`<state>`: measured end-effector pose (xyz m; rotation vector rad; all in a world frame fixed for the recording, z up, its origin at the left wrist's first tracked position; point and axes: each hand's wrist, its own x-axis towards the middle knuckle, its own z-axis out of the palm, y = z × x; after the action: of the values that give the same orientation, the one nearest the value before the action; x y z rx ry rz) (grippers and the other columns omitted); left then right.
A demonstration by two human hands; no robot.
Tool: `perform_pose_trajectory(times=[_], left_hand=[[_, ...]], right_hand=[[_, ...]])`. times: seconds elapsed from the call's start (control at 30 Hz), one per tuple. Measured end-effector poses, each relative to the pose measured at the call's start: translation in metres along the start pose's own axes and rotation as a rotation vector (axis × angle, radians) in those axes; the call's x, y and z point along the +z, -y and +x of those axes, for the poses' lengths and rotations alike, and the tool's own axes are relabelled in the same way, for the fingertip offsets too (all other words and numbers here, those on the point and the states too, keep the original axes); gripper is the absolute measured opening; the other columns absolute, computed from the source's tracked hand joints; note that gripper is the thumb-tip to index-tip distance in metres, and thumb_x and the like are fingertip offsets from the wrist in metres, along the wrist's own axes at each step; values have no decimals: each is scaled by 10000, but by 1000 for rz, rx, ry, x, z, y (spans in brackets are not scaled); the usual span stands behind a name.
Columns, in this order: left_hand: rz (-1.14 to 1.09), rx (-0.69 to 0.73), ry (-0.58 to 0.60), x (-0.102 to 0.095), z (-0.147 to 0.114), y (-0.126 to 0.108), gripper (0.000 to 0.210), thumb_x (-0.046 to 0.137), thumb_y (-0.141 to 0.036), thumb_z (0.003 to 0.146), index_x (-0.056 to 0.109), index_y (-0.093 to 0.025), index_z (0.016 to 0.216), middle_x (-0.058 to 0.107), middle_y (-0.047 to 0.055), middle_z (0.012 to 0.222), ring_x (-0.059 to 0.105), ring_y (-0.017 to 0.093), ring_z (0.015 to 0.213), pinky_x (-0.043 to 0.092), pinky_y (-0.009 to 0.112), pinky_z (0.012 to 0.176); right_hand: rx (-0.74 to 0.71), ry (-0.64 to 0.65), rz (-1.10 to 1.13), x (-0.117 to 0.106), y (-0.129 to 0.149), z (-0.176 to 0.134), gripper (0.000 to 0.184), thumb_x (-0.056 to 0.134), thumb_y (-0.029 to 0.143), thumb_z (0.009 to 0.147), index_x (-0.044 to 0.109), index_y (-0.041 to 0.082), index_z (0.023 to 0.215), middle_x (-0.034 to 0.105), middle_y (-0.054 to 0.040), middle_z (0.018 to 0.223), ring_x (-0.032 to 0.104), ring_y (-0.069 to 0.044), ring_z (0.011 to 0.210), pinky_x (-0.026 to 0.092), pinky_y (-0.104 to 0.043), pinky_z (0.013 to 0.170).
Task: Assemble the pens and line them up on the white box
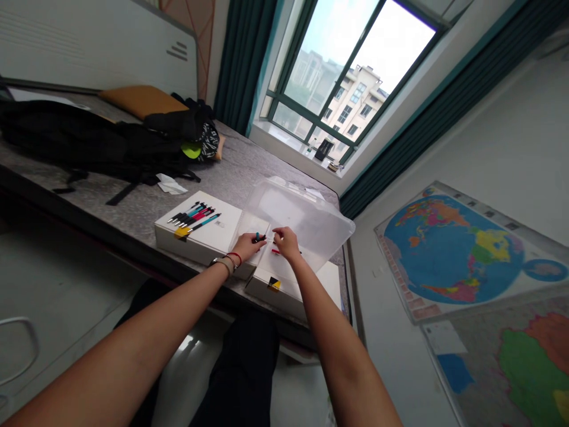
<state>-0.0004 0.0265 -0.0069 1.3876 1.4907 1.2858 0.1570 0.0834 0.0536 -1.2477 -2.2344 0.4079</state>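
My left hand [247,247], with a red cord and a band at the wrist, is closed around a black-and-teal pen piece [258,238]. Close by on the right, the fingers of my right hand [288,242] are pinched together; what they hold, if anything, is too small to make out. Both hands are at a clear plastic box [306,214] with its translucent wall or lid raised behind them. Under my right hand a small red piece [276,251] shows. Several pens [195,217] in black, teal and red lie side by side on the left white box [222,234].
A second white box [288,295] sits at the table's front edge. Black bags [111,145] and a crumpled tissue [171,184] lie to the left on the grey table [235,154]. A window is behind; a world map [453,249] hangs on the right wall.
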Motion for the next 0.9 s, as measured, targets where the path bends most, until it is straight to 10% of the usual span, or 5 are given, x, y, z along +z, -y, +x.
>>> perform_pose_trajectory(times=[0.27,0.6,0.9], left_hand=[[82,36,-9,-2,1,3,255,640,-388,785,692,-149,713,639,12,576,586,146,555,427,261,602],[206,50,-11,-1,5,7,264,606,-348,797,670,-164,618,657,42,571,632,184,604,415,274,609],[54,24,-7,1,1,5,369,647,-475,760,745,-154,912,698,28,660,635,174,624,460,269,641]], right_hand=[[-260,36,162,-10,54,2,191,567,140,854,726,190,949,645,-26,886,600,-143,812,483,-270,800],[-395,208,14,-8,50,-4,193,574,122,891,738,190,964,619,-51,935,602,-145,847,461,-259,812],[12,-165,166,-8,18,-7,209,595,267,859,705,185,1016,703,-52,912,637,-154,740,520,-312,794]])
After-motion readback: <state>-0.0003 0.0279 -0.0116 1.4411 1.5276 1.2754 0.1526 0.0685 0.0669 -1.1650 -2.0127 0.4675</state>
